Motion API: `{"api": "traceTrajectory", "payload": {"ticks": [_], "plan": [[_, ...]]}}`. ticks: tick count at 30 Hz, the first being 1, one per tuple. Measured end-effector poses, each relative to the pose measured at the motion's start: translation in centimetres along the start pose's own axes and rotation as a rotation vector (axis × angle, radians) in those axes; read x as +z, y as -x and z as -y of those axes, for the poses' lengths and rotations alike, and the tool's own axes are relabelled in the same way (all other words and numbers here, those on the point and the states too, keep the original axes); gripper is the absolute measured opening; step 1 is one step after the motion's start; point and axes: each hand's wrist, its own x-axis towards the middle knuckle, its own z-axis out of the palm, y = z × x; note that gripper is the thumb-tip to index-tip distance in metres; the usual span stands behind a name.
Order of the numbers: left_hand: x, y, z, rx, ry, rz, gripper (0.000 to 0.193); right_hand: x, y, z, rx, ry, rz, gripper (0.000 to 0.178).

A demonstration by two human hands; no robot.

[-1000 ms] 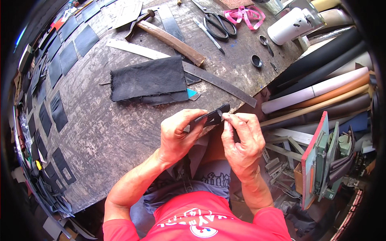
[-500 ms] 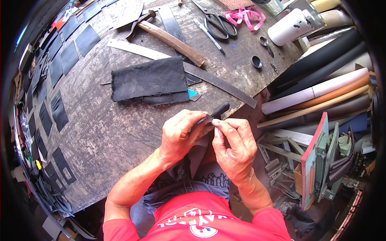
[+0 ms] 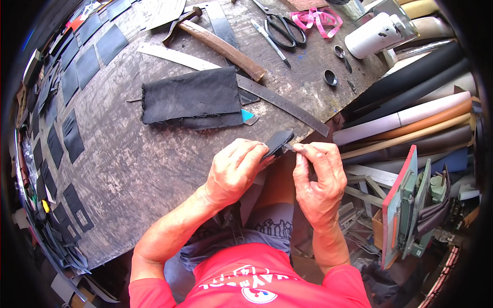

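The left hand (image 3: 237, 167), fingers pinching, holds a black piece (image 3: 279, 141); the right hand (image 3: 321, 179) pinches a dark bit (image 3: 288, 147) (too small to identify).

I wear a red shirt (image 3: 233, 280) whose short sleeves (image 3: 151, 293) leave my forearms (image 3: 174, 228) bare. White lettering (image 3: 246, 280) crosses the front, next to a round white emblem (image 3: 259, 294) with small coloured marks. My shorts (image 3: 272, 214) are greyish blue, one leg printed with dark, ornate lettering. My fingers (image 3: 319, 160) are ungloved.
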Motion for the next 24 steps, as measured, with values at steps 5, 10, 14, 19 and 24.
{"api": "traceTrajectory", "payload": {"ticks": [5,10,14,19,24], "plan": [[0.0,0.2,0.2,0.035,-0.013,0.057,0.032,-0.3,0.7,-0.6,0.093,-0.124,0.013,0.023],[0.3,0.0,0.2,-0.066,0.073,0.052,0.031,1.8,3.3,-0.8,0.353,-0.512,-0.133,0.019],[0.2,0.0,0.1,-0.024,0.027,0.073,0.030,1.8,3.6,-1.5,0.225,-0.272,-0.107,0.020],[0.4,0.0,0.0,0.071,-0.031,0.122,0.032,1.5,4.2,-2.1,0.269,-0.346,-0.066,0.016],[0.5,0.1,-0.3,-0.018,-0.009,0.088,0.029,3.3,5.0,-0.9,0.466,-0.814,-0.152,0.016]]}}
